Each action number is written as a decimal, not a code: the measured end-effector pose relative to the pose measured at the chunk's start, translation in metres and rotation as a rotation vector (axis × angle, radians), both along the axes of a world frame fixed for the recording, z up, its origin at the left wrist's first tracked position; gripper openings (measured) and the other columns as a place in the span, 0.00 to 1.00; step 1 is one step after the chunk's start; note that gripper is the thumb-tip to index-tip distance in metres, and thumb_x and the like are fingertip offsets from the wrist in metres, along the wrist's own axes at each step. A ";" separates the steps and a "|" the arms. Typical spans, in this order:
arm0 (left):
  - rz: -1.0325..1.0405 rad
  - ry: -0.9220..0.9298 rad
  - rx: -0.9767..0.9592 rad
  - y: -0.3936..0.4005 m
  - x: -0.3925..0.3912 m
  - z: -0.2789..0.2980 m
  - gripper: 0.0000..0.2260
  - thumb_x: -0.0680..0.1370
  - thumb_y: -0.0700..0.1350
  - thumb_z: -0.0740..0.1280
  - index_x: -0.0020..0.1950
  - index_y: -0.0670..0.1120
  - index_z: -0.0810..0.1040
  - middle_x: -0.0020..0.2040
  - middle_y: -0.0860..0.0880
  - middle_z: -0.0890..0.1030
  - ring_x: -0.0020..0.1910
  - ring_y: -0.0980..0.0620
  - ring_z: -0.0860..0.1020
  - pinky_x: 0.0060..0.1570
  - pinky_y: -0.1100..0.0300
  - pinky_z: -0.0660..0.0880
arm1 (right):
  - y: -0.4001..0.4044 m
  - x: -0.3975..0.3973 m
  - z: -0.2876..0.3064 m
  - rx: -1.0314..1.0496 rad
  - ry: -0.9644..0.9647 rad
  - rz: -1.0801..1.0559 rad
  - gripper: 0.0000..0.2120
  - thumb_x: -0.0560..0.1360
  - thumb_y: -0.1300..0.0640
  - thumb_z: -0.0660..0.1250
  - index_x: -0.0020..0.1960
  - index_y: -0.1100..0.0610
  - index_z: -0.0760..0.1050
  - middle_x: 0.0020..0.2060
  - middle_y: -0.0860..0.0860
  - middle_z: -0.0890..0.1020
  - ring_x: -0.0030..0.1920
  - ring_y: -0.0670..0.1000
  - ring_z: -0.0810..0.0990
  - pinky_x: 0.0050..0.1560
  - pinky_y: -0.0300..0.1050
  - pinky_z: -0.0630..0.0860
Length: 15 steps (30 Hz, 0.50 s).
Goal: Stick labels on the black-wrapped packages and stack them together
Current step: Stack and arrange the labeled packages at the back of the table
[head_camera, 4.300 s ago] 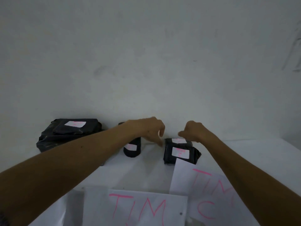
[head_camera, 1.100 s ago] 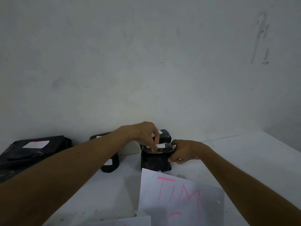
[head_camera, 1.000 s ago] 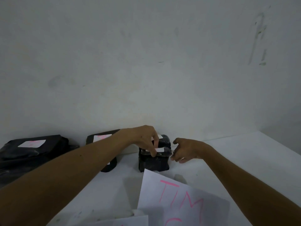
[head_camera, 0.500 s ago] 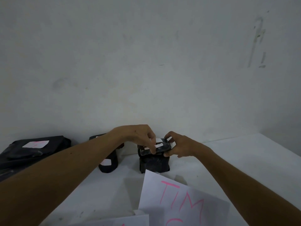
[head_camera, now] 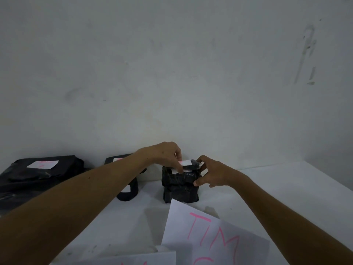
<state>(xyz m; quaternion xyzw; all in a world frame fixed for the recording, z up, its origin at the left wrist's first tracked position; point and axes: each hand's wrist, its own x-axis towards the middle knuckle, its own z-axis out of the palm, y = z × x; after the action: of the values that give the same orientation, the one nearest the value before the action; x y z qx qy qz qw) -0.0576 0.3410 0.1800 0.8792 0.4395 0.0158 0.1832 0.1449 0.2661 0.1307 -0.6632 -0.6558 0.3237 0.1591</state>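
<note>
Fingers (head_camera: pixel 178 167) atop stacked package (head_camera: pixel 180 185)

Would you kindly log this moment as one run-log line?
left hand: presses label | right hand: steadies small package stack | stacking: underway

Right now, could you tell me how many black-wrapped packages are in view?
5 visible: a large package far left; an upright package partly behind the left arm, another behind it; two stacked centre, top package on bottom package. Arms may hide more.
</note>
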 end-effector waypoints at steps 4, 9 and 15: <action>0.001 0.030 0.007 0.002 -0.001 0.000 0.18 0.66 0.57 0.80 0.50 0.52 0.80 0.48 0.54 0.80 0.48 0.54 0.78 0.46 0.58 0.76 | 0.002 -0.003 0.001 -0.015 -0.006 -0.007 0.37 0.70 0.55 0.80 0.72 0.48 0.62 0.64 0.53 0.76 0.59 0.57 0.79 0.54 0.54 0.84; -0.007 0.023 0.014 0.001 -0.001 -0.002 0.19 0.66 0.57 0.80 0.51 0.51 0.80 0.49 0.54 0.80 0.48 0.53 0.79 0.44 0.60 0.74 | 0.002 -0.004 0.001 -0.030 -0.041 -0.014 0.39 0.70 0.54 0.80 0.73 0.49 0.61 0.65 0.56 0.75 0.60 0.59 0.79 0.55 0.56 0.83; -0.014 0.121 0.035 -0.009 0.001 -0.004 0.32 0.64 0.58 0.82 0.63 0.50 0.75 0.60 0.51 0.76 0.56 0.50 0.76 0.55 0.53 0.78 | -0.001 -0.011 0.002 -0.189 -0.002 -0.079 0.52 0.69 0.57 0.81 0.77 0.56 0.46 0.67 0.60 0.71 0.57 0.56 0.78 0.50 0.48 0.83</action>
<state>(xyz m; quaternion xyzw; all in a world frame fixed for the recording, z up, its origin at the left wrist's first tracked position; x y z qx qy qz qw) -0.0561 0.3320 0.1760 0.8847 0.4433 -0.0308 0.1411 0.1342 0.2652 0.1323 -0.7009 -0.5959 0.3770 0.1079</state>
